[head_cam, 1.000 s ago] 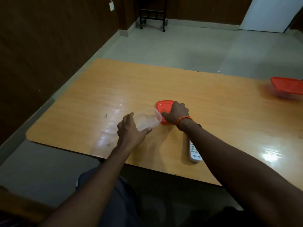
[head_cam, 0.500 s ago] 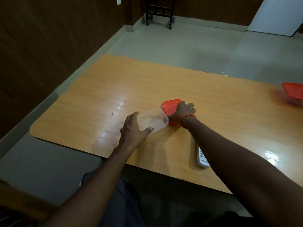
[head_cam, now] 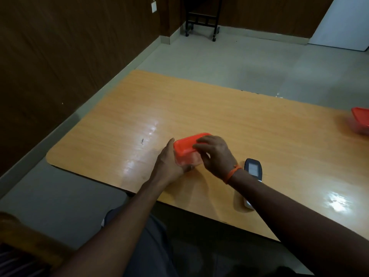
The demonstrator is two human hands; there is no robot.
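A small clear plastic container sits near the front of the wooden table, with a red lid on top of it. My left hand grips the container from its left and near side. My right hand, with an orange band at the wrist, lies over the lid's right part with its fingers curled onto it. How well the lid sits on the rim is hidden by the fingers.
A remote control lies on the table just right of my right wrist, partly under my forearm. A second red-lidded container stands at the table's far right edge. A dark wheeled stand is on the floor by the back wall.
My right hand lifted the red lid off the table and brought it left onto the clear container. My left hand kept its grip on the container.
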